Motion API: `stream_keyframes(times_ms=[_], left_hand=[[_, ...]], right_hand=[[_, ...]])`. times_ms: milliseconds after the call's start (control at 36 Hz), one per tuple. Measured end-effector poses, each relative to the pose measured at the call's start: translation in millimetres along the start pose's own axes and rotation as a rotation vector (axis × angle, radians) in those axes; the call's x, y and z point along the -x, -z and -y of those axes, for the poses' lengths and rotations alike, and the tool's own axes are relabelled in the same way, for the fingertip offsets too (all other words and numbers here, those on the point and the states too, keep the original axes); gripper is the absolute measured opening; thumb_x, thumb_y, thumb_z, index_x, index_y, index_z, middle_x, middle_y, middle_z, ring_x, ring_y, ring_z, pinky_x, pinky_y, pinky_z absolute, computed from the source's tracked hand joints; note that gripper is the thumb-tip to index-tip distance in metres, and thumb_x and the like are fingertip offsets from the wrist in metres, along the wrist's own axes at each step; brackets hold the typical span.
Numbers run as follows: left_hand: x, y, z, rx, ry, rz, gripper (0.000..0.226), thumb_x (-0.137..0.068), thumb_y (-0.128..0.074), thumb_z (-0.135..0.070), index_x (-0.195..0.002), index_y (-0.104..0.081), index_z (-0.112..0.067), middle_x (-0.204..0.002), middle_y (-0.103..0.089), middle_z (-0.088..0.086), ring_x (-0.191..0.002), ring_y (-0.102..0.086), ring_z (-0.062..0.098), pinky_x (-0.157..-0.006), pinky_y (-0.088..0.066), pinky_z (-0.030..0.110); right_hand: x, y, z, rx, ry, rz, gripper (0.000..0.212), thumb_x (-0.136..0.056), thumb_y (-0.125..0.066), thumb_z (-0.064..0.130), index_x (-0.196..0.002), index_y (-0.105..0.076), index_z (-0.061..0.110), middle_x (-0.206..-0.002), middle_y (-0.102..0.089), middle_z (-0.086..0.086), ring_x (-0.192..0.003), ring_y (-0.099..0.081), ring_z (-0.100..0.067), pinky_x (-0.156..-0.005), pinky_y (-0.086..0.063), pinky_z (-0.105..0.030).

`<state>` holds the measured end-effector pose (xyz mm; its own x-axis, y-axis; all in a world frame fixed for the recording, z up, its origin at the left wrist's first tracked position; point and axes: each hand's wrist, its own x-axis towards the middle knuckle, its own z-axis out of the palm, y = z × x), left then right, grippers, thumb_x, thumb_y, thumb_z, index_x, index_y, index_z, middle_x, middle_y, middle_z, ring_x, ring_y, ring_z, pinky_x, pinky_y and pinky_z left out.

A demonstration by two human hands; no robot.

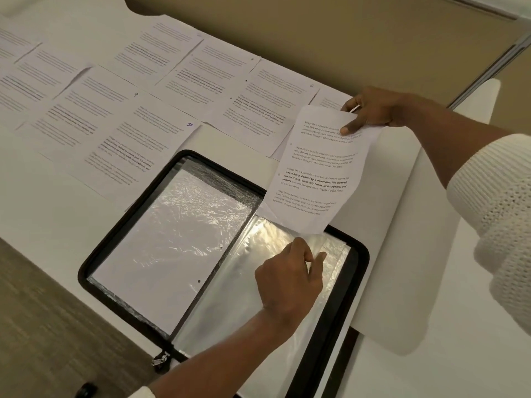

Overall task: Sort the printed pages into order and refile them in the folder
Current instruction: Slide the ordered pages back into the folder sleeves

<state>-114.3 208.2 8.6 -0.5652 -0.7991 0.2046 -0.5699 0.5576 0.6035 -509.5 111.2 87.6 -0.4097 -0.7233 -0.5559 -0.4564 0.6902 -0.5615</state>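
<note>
A black zip folder [94, 254] lies open on the white table, with clear plastic sleeves on both sides. My right hand [370, 110] pinches the top edge of a printed page [316, 173] and holds it upright over the right side of the folder. The page's bottom edge meets the top of the right-hand sleeve [258, 297]. My left hand [290, 271] pinches that sleeve's upper edge just below the page. The left-hand sleeve [172, 245] holds a blank white sheet. Several printed pages [138, 150] lie spread in rows across the table behind the folder; some bear handwritten numbers.
The white table [402, 254] ends at the left in brown carpet [34, 326]. A zip pull [159, 360] hangs at the folder's near edge. A small dark object [86, 390] lies on the floor. A beige wall [316, 38] runs behind the table.
</note>
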Motion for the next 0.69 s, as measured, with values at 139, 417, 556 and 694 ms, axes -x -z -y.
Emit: stream_keyframes(times_ms=[139,417,556,694], left_hand=[[4,2,2,-0.024,-0.076,-0.004,0.027,-0.093,-0.077,-0.046,-0.082,-0.069,-0.022,-0.065,-0.067,-0.011,-0.047,-0.06,0.008,-0.046,-0.055,0.028],[6,4,3,-0.07,-0.115,0.034,0.025,-0.091,-0.081,-0.042,-0.082,-0.071,-0.021,-0.065,-0.068,-0.009,-0.048,-0.062,0.009,-0.047,-0.056,0.028],[5,5,3,-0.085,-0.127,0.03,0.026,-0.087,-0.086,-0.042,-0.08,-0.071,-0.021,-0.064,-0.068,-0.01,-0.046,-0.061,0.007,-0.045,-0.054,0.026],[5,6,4,-0.107,-0.138,0.048,0.027,-0.085,-0.088,-0.041,-0.08,-0.071,-0.021,-0.063,-0.067,-0.01,-0.046,-0.059,0.006,-0.044,-0.053,0.026]], right_hand=[[-1,3,-6,-0.007,-0.006,-0.043,0.041,-0.076,-0.093,0.015,-0.113,-0.074,0.017,-0.108,-0.078,-0.013,-0.089,-0.073,-0.027,-0.083,-0.059,-0.036],[2,-3,-7,-0.055,-0.042,-0.063,0.04,-0.075,-0.093,0.012,-0.11,-0.074,0.018,-0.101,-0.078,-0.011,-0.083,-0.074,-0.025,-0.078,-0.058,-0.033],[6,-5,-8,-0.051,-0.028,-0.039,0.038,-0.078,-0.091,0.01,-0.112,-0.074,0.014,-0.105,-0.078,-0.013,-0.085,-0.074,-0.026,-0.083,-0.061,-0.04],[10,-7,-10,-0.069,-0.045,-0.037,0.041,-0.078,-0.09,0.008,-0.116,-0.073,0.01,-0.106,-0.077,-0.017,-0.088,-0.074,-0.03,-0.09,-0.061,-0.045]])
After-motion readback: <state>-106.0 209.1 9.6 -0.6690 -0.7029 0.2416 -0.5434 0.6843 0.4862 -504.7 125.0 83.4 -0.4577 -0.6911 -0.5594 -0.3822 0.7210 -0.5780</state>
